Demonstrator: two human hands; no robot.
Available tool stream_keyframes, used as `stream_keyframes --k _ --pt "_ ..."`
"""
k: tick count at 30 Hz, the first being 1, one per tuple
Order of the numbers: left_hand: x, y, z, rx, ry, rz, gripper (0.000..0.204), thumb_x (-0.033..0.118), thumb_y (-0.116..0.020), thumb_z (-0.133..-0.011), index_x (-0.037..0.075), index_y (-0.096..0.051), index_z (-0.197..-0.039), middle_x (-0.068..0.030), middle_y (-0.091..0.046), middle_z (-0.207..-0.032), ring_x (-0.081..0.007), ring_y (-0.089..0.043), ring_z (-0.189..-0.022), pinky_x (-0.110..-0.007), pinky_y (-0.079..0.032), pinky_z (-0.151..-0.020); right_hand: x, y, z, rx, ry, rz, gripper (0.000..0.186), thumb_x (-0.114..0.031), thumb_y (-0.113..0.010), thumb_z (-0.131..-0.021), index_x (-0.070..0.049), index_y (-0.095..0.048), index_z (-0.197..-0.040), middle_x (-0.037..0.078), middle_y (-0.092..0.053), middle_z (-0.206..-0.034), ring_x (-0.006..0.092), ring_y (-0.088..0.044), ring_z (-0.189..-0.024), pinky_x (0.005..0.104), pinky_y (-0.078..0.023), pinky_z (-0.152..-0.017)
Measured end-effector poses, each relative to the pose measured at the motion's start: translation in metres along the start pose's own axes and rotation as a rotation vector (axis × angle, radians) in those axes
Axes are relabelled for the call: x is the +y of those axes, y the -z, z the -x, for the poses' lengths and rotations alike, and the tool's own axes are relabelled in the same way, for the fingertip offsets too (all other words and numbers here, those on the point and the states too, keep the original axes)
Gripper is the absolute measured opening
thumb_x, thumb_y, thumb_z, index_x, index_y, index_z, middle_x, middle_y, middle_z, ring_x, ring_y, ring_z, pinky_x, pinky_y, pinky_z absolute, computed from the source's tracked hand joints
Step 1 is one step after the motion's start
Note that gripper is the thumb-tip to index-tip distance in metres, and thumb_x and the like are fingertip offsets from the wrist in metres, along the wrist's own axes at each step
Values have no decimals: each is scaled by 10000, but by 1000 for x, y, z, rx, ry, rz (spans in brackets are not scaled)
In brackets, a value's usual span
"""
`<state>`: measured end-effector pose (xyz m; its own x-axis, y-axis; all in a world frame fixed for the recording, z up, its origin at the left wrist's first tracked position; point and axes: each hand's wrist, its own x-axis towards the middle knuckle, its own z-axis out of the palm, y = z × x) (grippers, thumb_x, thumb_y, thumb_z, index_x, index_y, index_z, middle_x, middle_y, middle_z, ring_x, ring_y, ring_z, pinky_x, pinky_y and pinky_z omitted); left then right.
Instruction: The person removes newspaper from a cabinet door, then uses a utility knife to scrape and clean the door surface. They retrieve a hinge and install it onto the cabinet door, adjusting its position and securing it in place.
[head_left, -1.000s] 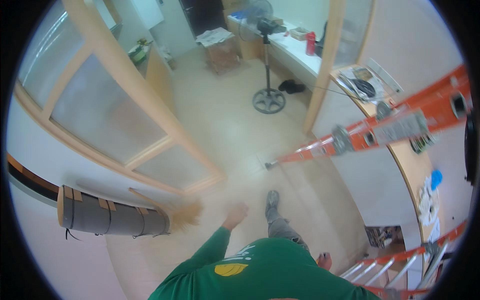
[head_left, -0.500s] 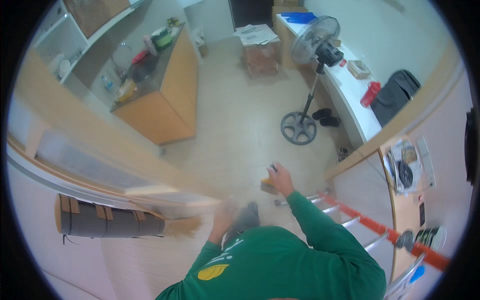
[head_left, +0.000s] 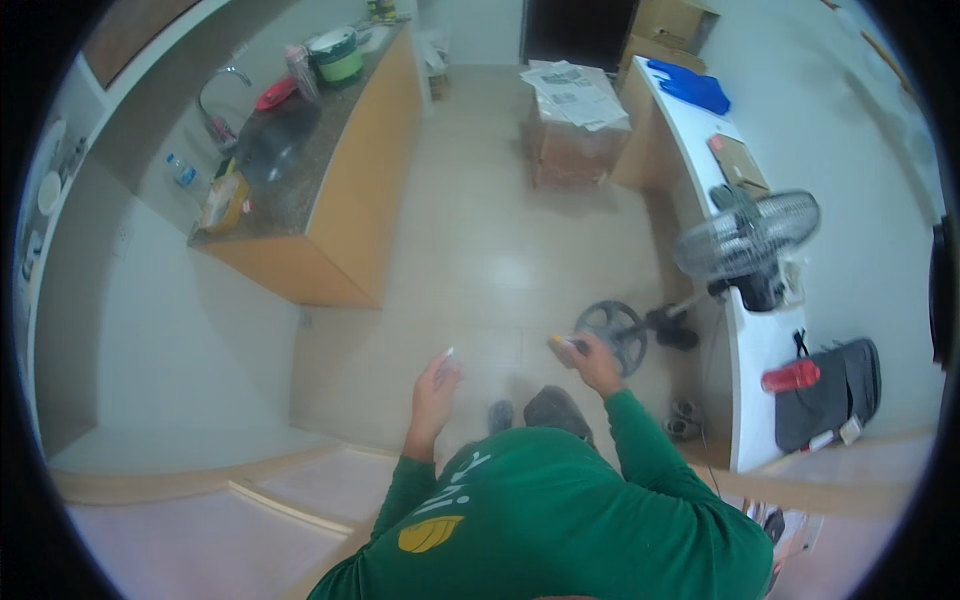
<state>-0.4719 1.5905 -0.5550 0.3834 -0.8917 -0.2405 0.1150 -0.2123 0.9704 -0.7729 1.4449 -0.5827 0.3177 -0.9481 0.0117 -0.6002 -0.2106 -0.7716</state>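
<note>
My left hand [head_left: 434,392] is held in front of me above the floor, its fingers closed on a small white object [head_left: 450,352]. Only the object's tip shows, so its kind is unclear. To the right, my right hand [head_left: 598,366] grips a small yellow and dark tool [head_left: 559,341] that points leftward. The fingers cover most of this tool, and its exact kind cannot be made out. Both hands are apart from each other and touch no furniture.
A counter [head_left: 350,170] with a sink [head_left: 280,140] stands at left. Ahead is a brown box [head_left: 575,150] topped with papers. At right, a pedestal fan [head_left: 750,240] leans beside a white desk [head_left: 750,400] bearing a red bottle [head_left: 790,377] and a dark bag [head_left: 830,400]. Shoes [head_left: 683,420] lie below.
I have moved forward past the door frame, leaving the ladder out of sight. My left hand has risen and shows more clearly; my right hand still holds its yellow and dark tool.
</note>
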Motion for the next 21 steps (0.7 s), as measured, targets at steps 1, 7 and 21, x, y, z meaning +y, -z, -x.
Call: stream_keyframes --k 1,7,21 --pt "-8 9 -26 23 -19 -111 455 227 -611 -1020 -5 -545 -1406 -95 -693 -1090 -148 -667 -924 -279 -532 -809 13 3 -19 2 -114 -82 387 -368 -671 -953 -14 -700 -1108 195 -721 -982 354 -687 -879 414 -534 -808" --pt "-121 71 -172 -30 255 -736 426 273 -550 -1015 14 -567 -1353 -160 -677 -1148 -300 -655 -1040 -383 -515 -916 90 15 -183 53 -265 -25 444 -415 -682 -922 -11 -699 -1103 227 -720 -1035 417 -681 -965 456 -529 -842" --pt "-162 58 -499 -213 440 -1110 465 274 -670 -876 52 -627 -1282 -171 -654 -1202 -353 -619 -1117 -489 -513 -940 26 74 -735 2 11 -124 351 -361 -683 -934 -35 -711 -1061 220 -711 -942 399 -676 -858 460 -523 -770"
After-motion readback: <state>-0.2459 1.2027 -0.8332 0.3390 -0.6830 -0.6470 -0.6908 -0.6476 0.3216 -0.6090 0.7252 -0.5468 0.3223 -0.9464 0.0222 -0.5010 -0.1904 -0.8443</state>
